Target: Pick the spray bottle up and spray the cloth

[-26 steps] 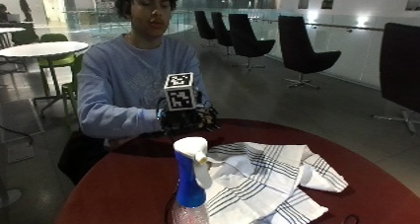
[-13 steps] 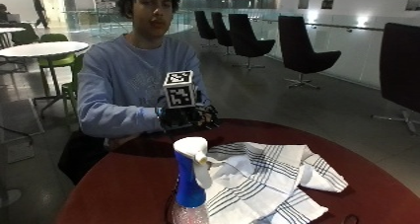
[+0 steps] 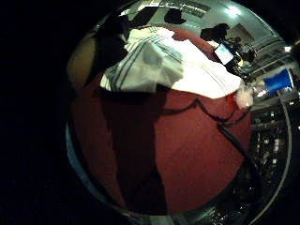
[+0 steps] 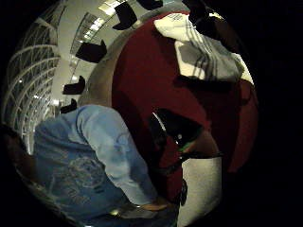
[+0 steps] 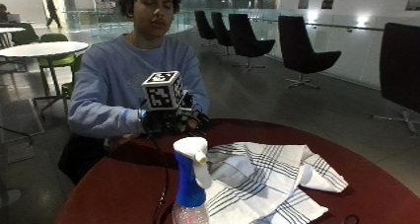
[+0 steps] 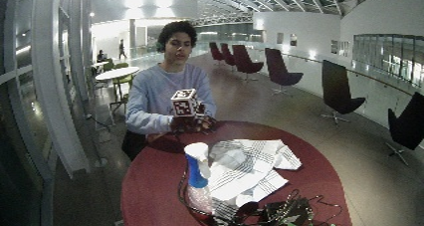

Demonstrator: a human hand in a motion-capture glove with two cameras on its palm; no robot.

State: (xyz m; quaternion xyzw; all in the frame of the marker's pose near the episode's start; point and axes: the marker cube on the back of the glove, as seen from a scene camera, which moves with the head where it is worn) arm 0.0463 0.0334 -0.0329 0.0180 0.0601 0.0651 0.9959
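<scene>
1. In the outside view a person in a light blue sweatshirt (image 5: 124, 81) sits at the far edge of a round dark red table (image 5: 124, 184), left of the frame's centre.
2. The gloved right hand (image 5: 172, 123) is raised just above the table edge, in the middle left of the frame. Its fingers hang loosely curled and hold nothing.
3. The hand touches neither the bottle nor the cloth; bare red table lies between them.
4. The spray bottle (image 5: 191, 182) stands upright at the bottom centre of the outside view, close to the camera. It has a white spray head, a blue neck and a clear body.
5. The cloth (image 5: 269, 177) is a white kitchen towel with dark stripes. It lies crumpled on the table in the lower right part of the frame, just beside the bottle and partly behind it; I cannot tell if they touch.
6. In the wide outside view the bottle (image 6: 197, 178) is at the lower centre, the cloth (image 6: 248, 169) is right of it, and the hand (image 6: 192, 122) is above both.
7. In the little finger side palm view the cloth (image 3: 164, 63) lies across the table (image 3: 178, 150), and the bottle (image 3: 267, 86) appears at the table's rim.
8. In the thumb side palm view the cloth (image 4: 203, 52) lies on the table (image 4: 142, 80), and the sweatshirt (image 4: 85, 156) fills the area beside it.
9. Black chairs (image 5: 298, 49) stand on the floor behind the person, in the upper right of the outside view.
</scene>
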